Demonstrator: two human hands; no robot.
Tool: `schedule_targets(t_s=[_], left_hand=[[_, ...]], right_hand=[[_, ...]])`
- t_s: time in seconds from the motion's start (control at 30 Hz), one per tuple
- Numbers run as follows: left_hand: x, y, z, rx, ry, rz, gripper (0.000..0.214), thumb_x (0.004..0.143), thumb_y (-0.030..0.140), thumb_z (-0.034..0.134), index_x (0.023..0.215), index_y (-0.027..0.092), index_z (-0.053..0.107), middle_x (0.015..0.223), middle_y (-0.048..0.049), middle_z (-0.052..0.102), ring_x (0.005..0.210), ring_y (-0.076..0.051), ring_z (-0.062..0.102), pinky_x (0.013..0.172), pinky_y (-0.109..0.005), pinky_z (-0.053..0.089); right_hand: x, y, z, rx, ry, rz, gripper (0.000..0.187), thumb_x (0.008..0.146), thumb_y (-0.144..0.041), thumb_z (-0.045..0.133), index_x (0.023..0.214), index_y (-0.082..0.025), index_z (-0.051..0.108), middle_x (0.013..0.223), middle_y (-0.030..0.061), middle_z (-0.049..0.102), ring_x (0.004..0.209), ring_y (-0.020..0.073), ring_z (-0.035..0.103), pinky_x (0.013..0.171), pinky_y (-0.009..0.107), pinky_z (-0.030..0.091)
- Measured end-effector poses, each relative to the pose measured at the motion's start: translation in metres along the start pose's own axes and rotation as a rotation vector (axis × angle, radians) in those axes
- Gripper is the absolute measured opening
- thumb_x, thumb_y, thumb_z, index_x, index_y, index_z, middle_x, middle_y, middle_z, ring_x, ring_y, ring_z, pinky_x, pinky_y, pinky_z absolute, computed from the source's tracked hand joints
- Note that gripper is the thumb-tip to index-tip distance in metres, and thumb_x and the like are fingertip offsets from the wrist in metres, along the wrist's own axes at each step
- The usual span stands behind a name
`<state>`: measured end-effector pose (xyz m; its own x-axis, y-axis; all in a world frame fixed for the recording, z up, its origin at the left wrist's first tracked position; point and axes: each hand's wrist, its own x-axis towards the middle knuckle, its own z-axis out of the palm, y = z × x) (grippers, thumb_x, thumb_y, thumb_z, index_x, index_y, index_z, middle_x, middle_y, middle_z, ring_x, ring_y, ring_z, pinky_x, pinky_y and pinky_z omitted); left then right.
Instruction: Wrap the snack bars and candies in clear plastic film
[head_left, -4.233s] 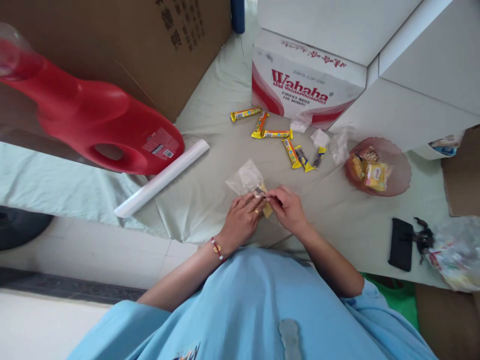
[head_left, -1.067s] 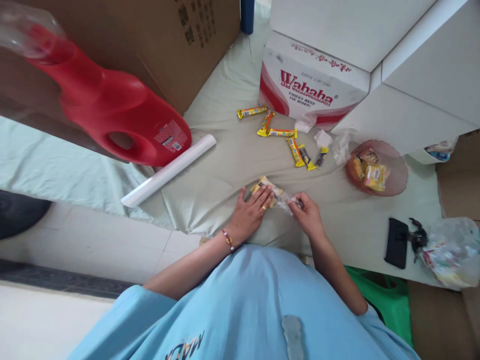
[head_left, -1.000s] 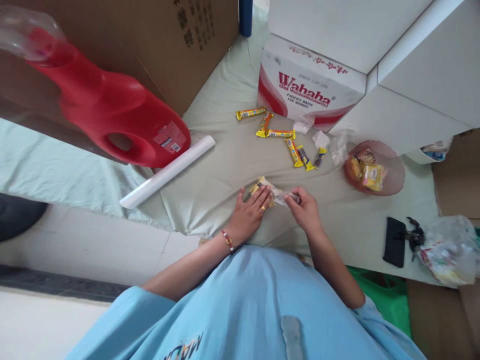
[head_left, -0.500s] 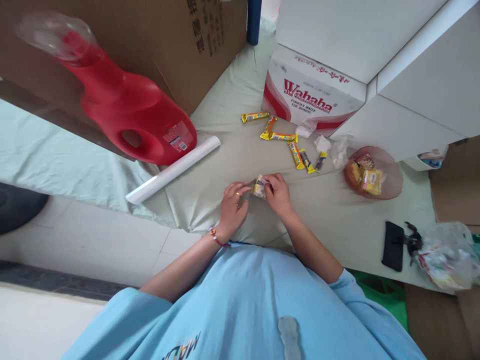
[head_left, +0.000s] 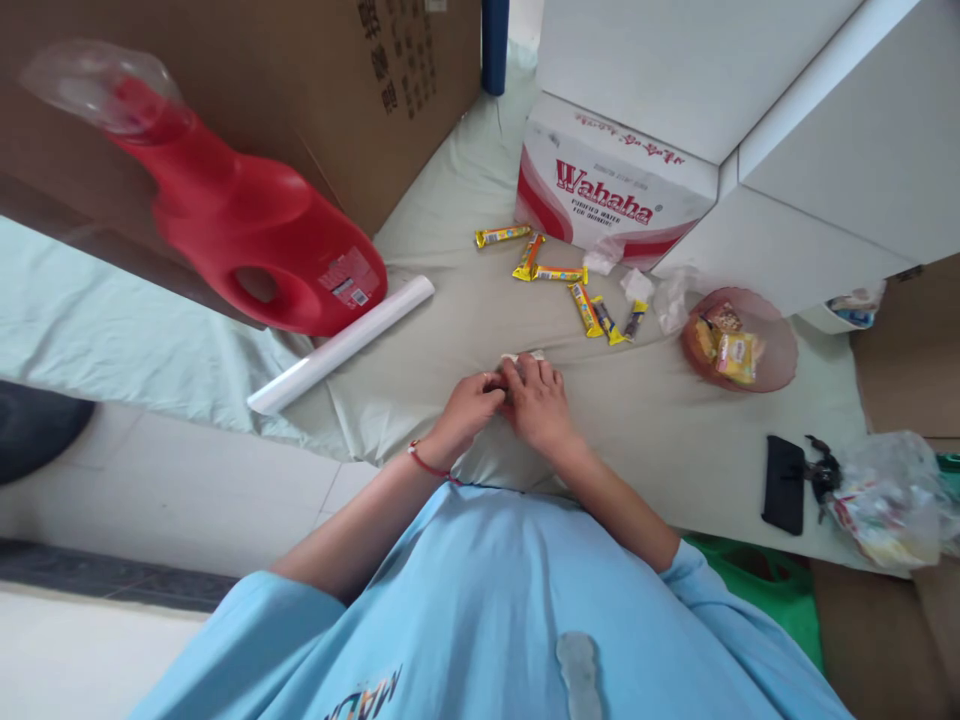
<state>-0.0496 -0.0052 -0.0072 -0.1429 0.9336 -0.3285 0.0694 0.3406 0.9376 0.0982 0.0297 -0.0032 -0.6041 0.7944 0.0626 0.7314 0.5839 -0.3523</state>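
On cloth [head_left: 450,335], jug [head_left: 292,225] to my left, box [head_left: 607,190] ahead, my right hand [head_left: 538,404] covers a packet [head_left: 513,357]; my left hand [head_left: 469,408] meets it; I can't tell if fingers grip.

Lit softly, with pale floor tiles [head_left: 210,480] at lower left, a dark strip [head_left: 112,575] beside them, and white panels [head_left: 817,215] at upper right.

Bars [head_left: 559,273] behind the packet [head_left: 523,356] — bowl [head_left: 781,355] to right.

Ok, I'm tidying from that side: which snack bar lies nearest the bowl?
The dark-and-yellow bar at the group's right end; the other five lie farther left.
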Motion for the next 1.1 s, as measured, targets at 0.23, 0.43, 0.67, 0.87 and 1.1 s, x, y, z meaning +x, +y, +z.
schedule_targets(t_s=[0.23, 0.43, 0.67, 0.87, 1.1], left_hand=[[-0.021, -0.004, -0.005, -0.002, 0.139, -0.032, 0.033, 0.073, 0.026, 0.06, 0.102, 0.017, 0.076, 0.106, -0.0071, 0.078, 0.105, -0.024, 0.071, 0.097, -0.038, 0.056], [-0.032, 0.0, 0.013, -0.299, -0.022, -0.082, 0.065, 0.085, 0.056, 0.074, 0.136, 0.018, 0.061, 0.144, -0.0171, 0.065, 0.12, -0.029, 0.068, 0.085, -0.037, 0.061], [-0.024, -0.003, 0.036, -0.147, -0.15, -0.058, 0.062, 0.084, 0.067, 0.073, 0.119, 0.015, 0.07, 0.102, -0.0093, 0.077, 0.089, -0.023, 0.07, 0.077, -0.033, 0.056], [-0.021, -0.004, 0.049, 0.104, -0.281, 0.078, 0.049, 0.093, 0.054, 0.064, 0.123, 0.017, 0.071, 0.111, -0.0115, 0.079, 0.093, -0.025, 0.073, 0.084, -0.037, 0.057], [-0.033, -0.03, -0.008, 0.578, 0.035, 0.249, 0.035, 0.1, 0.044, 0.05, 0.111, 0.019, 0.073, 0.11, -0.0096, 0.078, 0.1, -0.025, 0.074, 0.09, -0.038, 0.058]], right_hand=[[0.003, 0.035, -0.01, 0.364, 0.18, 0.145, 0.044, 0.096, -0.028, 0.062, 0.139, -0.017, 0.065, 0.131, 0.0203, 0.063, 0.121, 0.0325, 0.056, 0.105, 0.05, 0.049], [-0.026, 0.054, -0.011, 1.344, 0.011, 0.457, 0.056, 0.084, -0.062, 0.073, 0.125, -0.024, 0.072, 0.119, 0.0085, 0.075, 0.101, 0.0242, 0.07, 0.083, 0.037, 0.059], [-0.061, 0.05, -0.004, 1.64, 0.036, 0.623, 0.058, 0.074, -0.069, 0.085, 0.114, -0.027, 0.078, 0.11, 0.0056, 0.078, 0.096, 0.0234, 0.072, 0.078, 0.033, 0.06], [-0.084, 0.078, -0.024, 1.397, 0.12, 0.592, 0.052, 0.078, -0.056, 0.088, 0.119, -0.027, 0.077, 0.112, 0.0035, 0.078, 0.102, 0.0232, 0.072, 0.093, 0.035, 0.059], [-0.076, 0.268, -0.144, 1.081, 0.891, 0.701, 0.035, 0.087, -0.032, 0.077, 0.119, -0.025, 0.066, 0.129, 0.01, 0.071, 0.104, 0.0201, 0.073, 0.081, 0.035, 0.061]])
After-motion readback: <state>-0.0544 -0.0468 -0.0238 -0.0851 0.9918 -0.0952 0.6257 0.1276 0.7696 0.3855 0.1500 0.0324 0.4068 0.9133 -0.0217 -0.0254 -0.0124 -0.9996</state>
